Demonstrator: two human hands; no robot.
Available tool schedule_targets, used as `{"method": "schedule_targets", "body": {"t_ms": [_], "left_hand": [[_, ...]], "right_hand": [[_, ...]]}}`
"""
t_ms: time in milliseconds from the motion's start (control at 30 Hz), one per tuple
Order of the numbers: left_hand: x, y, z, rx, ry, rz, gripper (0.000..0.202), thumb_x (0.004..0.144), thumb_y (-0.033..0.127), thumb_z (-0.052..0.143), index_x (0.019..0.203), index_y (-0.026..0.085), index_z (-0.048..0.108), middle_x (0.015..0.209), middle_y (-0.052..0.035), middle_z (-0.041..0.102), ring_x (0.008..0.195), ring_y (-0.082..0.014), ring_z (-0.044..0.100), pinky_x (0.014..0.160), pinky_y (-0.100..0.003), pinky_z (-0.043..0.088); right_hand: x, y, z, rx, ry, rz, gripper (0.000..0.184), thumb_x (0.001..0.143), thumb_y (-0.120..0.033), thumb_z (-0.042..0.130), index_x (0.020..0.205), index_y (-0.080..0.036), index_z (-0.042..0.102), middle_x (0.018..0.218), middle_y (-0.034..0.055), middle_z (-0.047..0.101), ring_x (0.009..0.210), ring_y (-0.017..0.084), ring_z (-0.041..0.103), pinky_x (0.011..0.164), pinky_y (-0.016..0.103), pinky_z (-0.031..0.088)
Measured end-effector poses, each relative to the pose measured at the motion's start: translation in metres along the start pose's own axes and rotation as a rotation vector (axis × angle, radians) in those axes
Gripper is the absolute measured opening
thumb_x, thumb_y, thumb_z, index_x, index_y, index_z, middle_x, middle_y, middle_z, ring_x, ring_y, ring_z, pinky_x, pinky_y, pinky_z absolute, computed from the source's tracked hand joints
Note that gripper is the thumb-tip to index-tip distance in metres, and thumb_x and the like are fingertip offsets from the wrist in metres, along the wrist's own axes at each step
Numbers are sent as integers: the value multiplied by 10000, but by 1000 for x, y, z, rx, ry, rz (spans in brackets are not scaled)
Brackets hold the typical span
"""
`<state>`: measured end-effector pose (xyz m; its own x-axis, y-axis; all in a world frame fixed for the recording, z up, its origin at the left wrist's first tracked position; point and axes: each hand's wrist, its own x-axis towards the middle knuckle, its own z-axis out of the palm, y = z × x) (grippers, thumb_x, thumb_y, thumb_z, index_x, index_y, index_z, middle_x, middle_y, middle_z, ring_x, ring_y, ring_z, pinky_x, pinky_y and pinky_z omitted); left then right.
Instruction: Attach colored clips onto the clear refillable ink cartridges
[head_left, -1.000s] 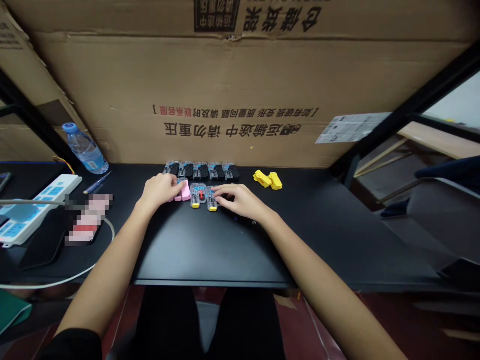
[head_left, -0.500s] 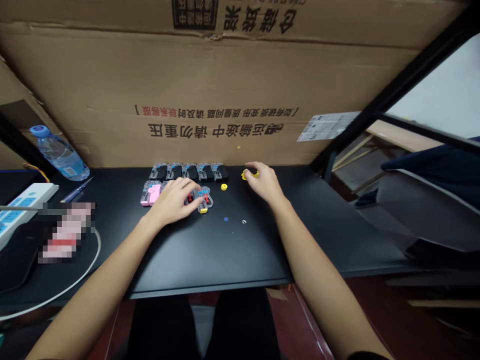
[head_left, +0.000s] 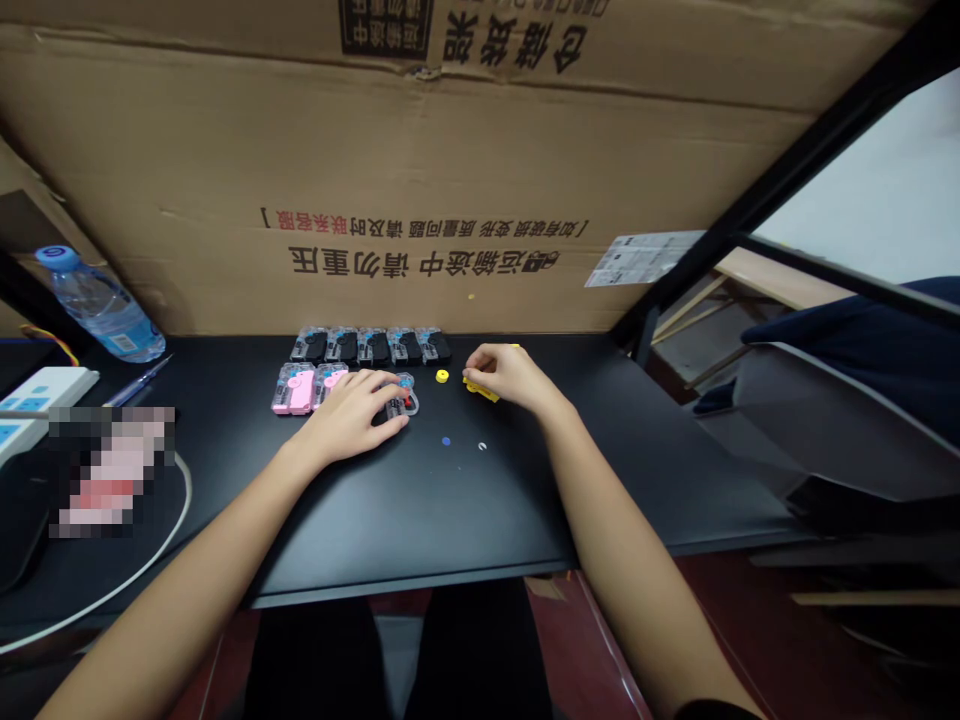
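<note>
My left hand (head_left: 355, 415) lies over a small clear plastic gadget with red inside (head_left: 406, 396) on the black table (head_left: 420, 500), fingers curled onto it. Left of it sit two pink gadgets (head_left: 294, 389). Behind them runs a row of several clear-and-black gadgets (head_left: 371, 346). My right hand (head_left: 504, 374) is closed on a yellow piece (head_left: 480, 390), held low over the table. A small yellow round part (head_left: 442, 376), a blue dot (head_left: 446, 440) and a tiny ring (head_left: 482, 446) lie loose between my hands.
A large cardboard sheet (head_left: 420, 180) stands along the table's back edge. At the left are a water bottle (head_left: 97, 305), a screwdriver (head_left: 139, 380), a white power strip (head_left: 34, 400) and a white cable (head_left: 150, 540). A black frame post (head_left: 750, 200) rises at right.
My right hand left the clear gadgets, reached to the yellow pieces at the back right, closed on one and drew it toward the middle. My left hand shifted from the pink gadgets onto the clear one.
</note>
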<state>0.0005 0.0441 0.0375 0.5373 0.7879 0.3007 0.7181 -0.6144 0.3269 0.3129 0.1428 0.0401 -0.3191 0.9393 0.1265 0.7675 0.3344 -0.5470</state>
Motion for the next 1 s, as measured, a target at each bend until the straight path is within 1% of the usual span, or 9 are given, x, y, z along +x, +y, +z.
{"method": "schedule_targets", "body": {"t_ms": [100, 333, 400, 467, 567, 667, 833, 900, 1000], "left_hand": [[0, 0, 1, -9, 2, 2, 338, 1054, 465, 605, 1325, 299, 719, 1489, -86, 671, 1365, -332, 598, 1155, -543, 473], [0, 0, 1, 3, -13, 3, 366, 1069, 465, 587, 1358, 270, 697, 1501, -93, 660, 1376, -329, 588, 1167, -542, 468], [0, 0, 1, 5, -13, 4, 370, 1069, 463, 587, 1365, 268, 695, 1507, -94, 655, 1381, -331, 584, 1170, -545, 465], [0, 0, 1, 0, -9, 5, 368, 1064, 457, 596, 1366, 272, 698, 1511, -94, 654, 1383, -334, 582, 1171, -556, 462], [0, -1, 2, -7, -6, 7, 365, 1059, 451, 605, 1362, 271, 703, 1508, -96, 656, 1379, -338, 586, 1168, -567, 463], [0, -1, 2, -6, -8, 11, 365, 1061, 451, 606, 1357, 261, 703, 1505, -100, 658, 1377, -340, 589, 1164, -563, 465], [0, -1, 2, 3, -1, 16, 369, 1066, 453, 600, 1358, 250, 698, 1501, -107, 658, 1376, -338, 591, 1161, -553, 464], [0, -1, 2, 9, -1, 15, 373, 1067, 455, 597, 1358, 245, 697, 1500, -110, 657, 1374, -338, 592, 1154, -550, 466], [0, 0, 2, 9, 3, 13, 370, 1069, 456, 593, 1358, 250, 698, 1497, -109, 659, 1368, -337, 592, 1143, -551, 469]], "right_hand": [[-1, -7, 2, 88, -93, -46, 92, 849, -298, 761, 828, -214, 732, 829, 45, 817, 719, 199, 754, 688, 318, 584], [-10, -30, 9, 211, -218, -158, 140, 859, -338, 784, 873, -209, 729, 841, 36, 813, 777, 196, 762, 731, 297, 574], [-11, -33, 10, 186, -172, -169, 160, 899, -366, 759, 883, -208, 736, 851, 36, 809, 789, 196, 753, 734, 297, 559], [-11, -34, 10, 118, -47, -153, 181, 950, -375, 710, 893, -207, 745, 836, 36, 796, 770, 197, 731, 706, 300, 531], [-7, -28, 11, 26, 111, -129, 154, 992, -295, 652, 943, -198, 762, 860, 49, 795, 761, 200, 711, 703, 313, 514], [-3, -22, 17, -36, 90, -149, 150, 979, -230, 680, 1072, -185, 788, 1020, 87, 816, 822, 213, 729, 773, 338, 549], [-1, -19, 30, 16, 9, -208, 275, 964, -272, 768, 1228, -196, 783, 1237, 108, 810, 915, 229, 768, 851, 370, 604], [0, -20, 33, 29, 10, -207, 301, 952, -234, 773, 1253, -211, 779, 1243, 91, 819, 943, 235, 776, 877, 382, 611], [1, -19, 35, 9, 22, -209, 300, 942, -193, 768, 1239, -226, 785, 1168, 69, 842, 960, 244, 782, 890, 396, 613]]}}
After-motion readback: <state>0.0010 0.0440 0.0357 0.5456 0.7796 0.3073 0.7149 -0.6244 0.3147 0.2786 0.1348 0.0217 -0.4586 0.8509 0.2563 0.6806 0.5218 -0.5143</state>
